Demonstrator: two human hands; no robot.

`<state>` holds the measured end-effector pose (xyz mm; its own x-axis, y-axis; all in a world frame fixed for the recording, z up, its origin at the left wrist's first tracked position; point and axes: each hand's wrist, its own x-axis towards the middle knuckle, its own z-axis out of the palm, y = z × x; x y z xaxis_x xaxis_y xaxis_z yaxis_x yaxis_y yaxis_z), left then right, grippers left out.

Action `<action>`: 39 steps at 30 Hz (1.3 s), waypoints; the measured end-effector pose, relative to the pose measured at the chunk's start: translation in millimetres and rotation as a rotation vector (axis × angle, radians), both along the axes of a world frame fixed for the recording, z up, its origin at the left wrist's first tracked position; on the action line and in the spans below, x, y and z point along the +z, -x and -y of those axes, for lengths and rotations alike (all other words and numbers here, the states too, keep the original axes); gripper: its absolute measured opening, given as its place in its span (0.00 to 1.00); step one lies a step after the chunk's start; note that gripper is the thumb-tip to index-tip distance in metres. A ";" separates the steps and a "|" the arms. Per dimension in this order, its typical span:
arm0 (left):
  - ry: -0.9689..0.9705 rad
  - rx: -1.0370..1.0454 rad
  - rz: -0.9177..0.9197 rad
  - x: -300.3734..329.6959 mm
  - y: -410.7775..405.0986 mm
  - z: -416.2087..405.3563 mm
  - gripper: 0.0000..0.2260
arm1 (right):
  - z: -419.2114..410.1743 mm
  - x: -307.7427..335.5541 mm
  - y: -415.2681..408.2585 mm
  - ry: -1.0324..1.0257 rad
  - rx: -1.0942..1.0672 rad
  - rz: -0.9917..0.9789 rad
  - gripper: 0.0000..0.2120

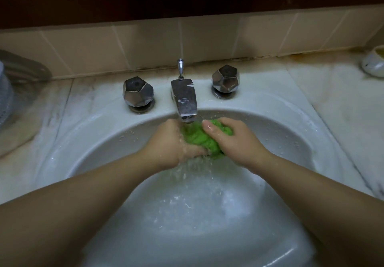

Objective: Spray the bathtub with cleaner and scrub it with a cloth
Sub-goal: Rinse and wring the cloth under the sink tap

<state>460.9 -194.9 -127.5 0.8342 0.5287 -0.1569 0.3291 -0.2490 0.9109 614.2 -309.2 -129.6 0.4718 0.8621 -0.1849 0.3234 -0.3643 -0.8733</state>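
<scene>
Wet nubbly green cloth [200, 140], glossy white sink [291, 142], tarnished metal spout [184, 100].

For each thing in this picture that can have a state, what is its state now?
Faucet: running, water falls onto the cloth.
Green cloth: wet, bunched, held under the spout.
Left hand: cupped under the cloth, holds it.
Right hand: grips the cloth from the right.
Sink: wet, water splashing in the bowl.
Drain rod: cannot tell if up or down.
</scene>
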 end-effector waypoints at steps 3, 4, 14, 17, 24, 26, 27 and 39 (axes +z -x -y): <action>-0.176 -0.031 -0.020 -5.8 -7.6 6.7 0.13 | 2.0 -1.2 0.8 -0.001 0.042 -0.139 0.24; -0.188 -0.039 -0.018 -4.4 -8.7 6.9 0.11 | 1.9 -2.3 2.5 -0.022 0.061 -0.208 0.20; -0.068 -0.036 0.181 -2.4 20.5 20.1 0.20 | -26.3 -6.3 36.1 -0.161 -0.111 -0.070 0.18; -0.057 0.112 -0.011 -15.6 39.7 23.5 0.31 | -31.5 -8.3 43.1 -0.112 -0.108 -0.089 0.15; -0.151 0.192 0.001 -22.3 45.0 19.6 0.14 | -33.6 -2.4 51.0 -0.054 -0.068 -0.105 0.12; -0.049 0.280 -0.016 -19.7 44.8 15.5 0.14 | -26.8 -1.0 53.7 -0.002 -0.026 -0.085 0.10; -0.027 0.303 -0.039 -16.5 43.9 13.1 0.13 | -23.3 -1.1 54.9 0.012 -0.007 -0.093 0.09; 0.120 0.329 -0.042 -1.2 39.9 24.2 0.08 | -22.4 -2.8 52.4 0.020 -0.119 0.055 0.13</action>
<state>421.0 -219.1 -128.6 0.6134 0.7439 -0.2651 0.4120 -0.0151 0.9110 561.8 -286.8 -132.4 0.5802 0.7960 -0.1724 0.3239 -0.4197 -0.8479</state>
